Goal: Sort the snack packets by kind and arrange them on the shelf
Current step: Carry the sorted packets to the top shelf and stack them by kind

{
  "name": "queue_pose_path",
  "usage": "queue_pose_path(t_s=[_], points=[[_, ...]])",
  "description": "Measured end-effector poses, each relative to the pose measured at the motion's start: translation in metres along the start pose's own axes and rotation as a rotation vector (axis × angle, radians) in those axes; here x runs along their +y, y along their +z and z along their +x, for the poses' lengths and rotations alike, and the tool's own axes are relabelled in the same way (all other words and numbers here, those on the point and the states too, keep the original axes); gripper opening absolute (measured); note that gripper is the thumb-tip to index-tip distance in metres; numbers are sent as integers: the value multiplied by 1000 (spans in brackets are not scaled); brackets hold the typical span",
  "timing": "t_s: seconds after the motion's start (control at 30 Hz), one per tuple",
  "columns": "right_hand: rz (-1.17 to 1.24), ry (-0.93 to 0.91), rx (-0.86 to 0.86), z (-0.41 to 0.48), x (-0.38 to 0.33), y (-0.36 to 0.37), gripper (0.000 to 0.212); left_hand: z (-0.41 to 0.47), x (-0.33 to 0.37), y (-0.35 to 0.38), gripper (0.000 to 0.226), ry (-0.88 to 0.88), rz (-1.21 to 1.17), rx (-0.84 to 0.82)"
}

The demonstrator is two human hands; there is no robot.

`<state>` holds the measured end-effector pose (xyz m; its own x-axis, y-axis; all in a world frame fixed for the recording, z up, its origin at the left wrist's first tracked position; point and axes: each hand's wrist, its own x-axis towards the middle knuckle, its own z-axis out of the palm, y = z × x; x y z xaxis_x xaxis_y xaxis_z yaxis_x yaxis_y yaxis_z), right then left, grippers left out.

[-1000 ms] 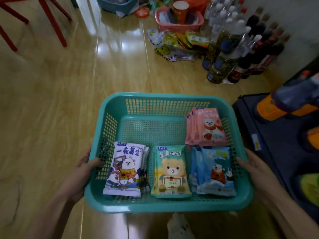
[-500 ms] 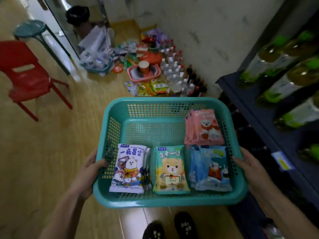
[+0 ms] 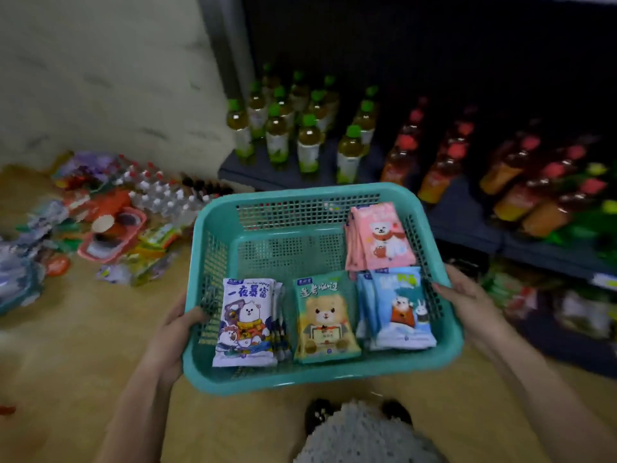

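Note:
I carry a teal plastic basket [image 3: 213, 255] in front of me, above the floor. My left hand [image 3: 177, 332] grips its left rim, thumb curled inside. My right hand [image 3: 467, 295] grips its right rim. Inside lie four sorted stacks of snack packets: white-and-purple ones [image 3: 248, 322] at the near left, a green-and-yellow bear packet [image 3: 325, 317] in the middle, light blue ones [image 3: 397, 307] at the near right, pink ones [image 3: 380, 237] at the far right. The dark shelf [image 3: 467, 212] stands just beyond the basket.
On the shelf stand green-capped tea bottles [image 3: 309, 138] and red-capped orange bottles [image 3: 437, 162]. More packets fill the lower shelf [image 3: 567, 305]. On the wooden floor at left lie a pink basket [image 3: 110, 242], small bottles [image 3: 160, 192] and loose packets. My feet [image 3: 357, 412] are below.
The view has swung right from the floor clutter to face the shelf, with the basket carried along. Both hands keep the same hold on the rims, and the packets have not shifted.

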<state>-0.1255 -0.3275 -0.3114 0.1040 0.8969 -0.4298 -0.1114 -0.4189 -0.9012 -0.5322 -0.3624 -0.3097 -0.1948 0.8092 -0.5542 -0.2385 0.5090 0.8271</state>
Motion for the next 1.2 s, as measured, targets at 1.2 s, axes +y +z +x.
queue_pose_path(t_s=[1.2], points=[[619, 140, 1192, -446, 178, -608, 25, -259, -296, 701, 53, -81, 767, -1076]])
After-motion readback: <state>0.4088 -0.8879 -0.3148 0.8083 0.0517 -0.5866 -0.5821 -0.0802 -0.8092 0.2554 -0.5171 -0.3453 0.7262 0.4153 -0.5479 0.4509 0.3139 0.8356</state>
